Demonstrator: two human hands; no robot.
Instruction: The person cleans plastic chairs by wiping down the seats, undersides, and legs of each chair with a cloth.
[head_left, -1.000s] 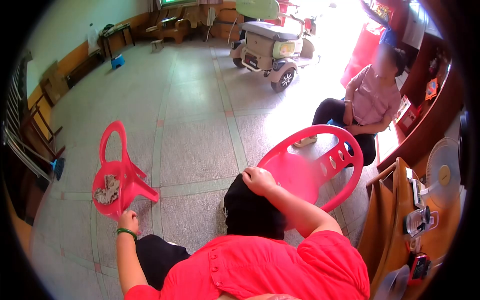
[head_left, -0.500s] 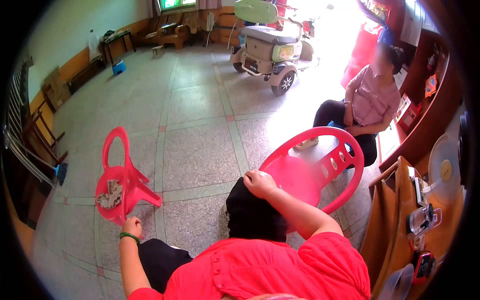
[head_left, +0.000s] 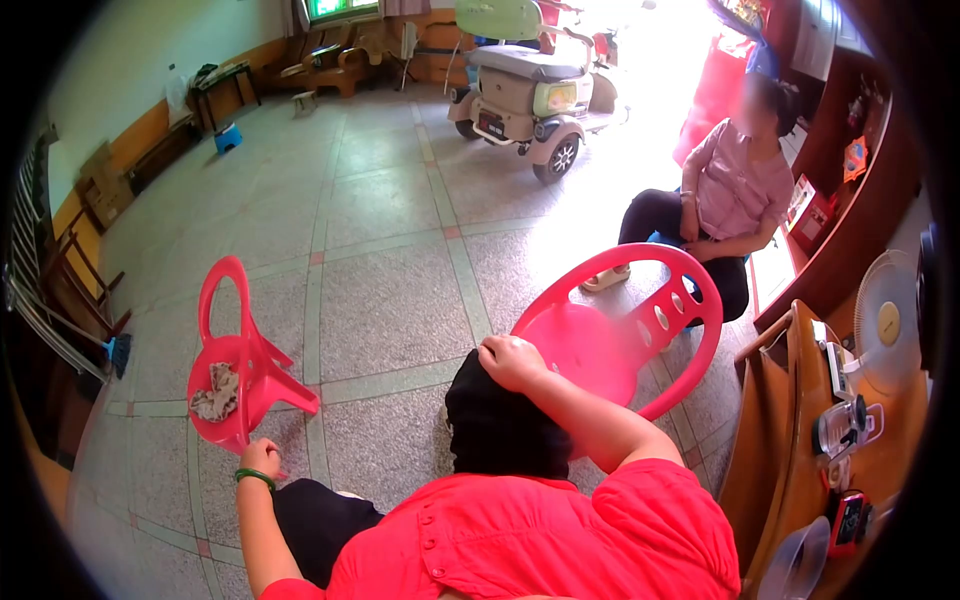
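Observation:
My left hand (head_left: 262,457), with a green bangle at its wrist, is beside my left knee (head_left: 325,520), at the near edge of a small pink plastic chair (head_left: 262,385). Its fingers are mostly hidden, so I cannot tell whether it touches the chair. A crumpled, patterned cloth (head_left: 216,394) lies on that chair's seat. My right hand (head_left: 510,362) rests on my black-trousered right knee (head_left: 500,425), fingers laid over it, holding nothing. Just past it is a larger pink plastic chair (head_left: 575,350) with an oval rim and slotted back.
A seated person (head_left: 735,185) is at the right, beyond the larger chair. A three-wheeled scooter (head_left: 530,95) stands near the bright doorway. At the right, a wooden cabinet (head_left: 790,400) bears a fan (head_left: 888,322) and a glass jar (head_left: 840,428). A broom (head_left: 118,355) is at the left.
The whole view has shifted slightly, with the room appearing a little further left and the doorway side a little higher. Both hands stay where they were.

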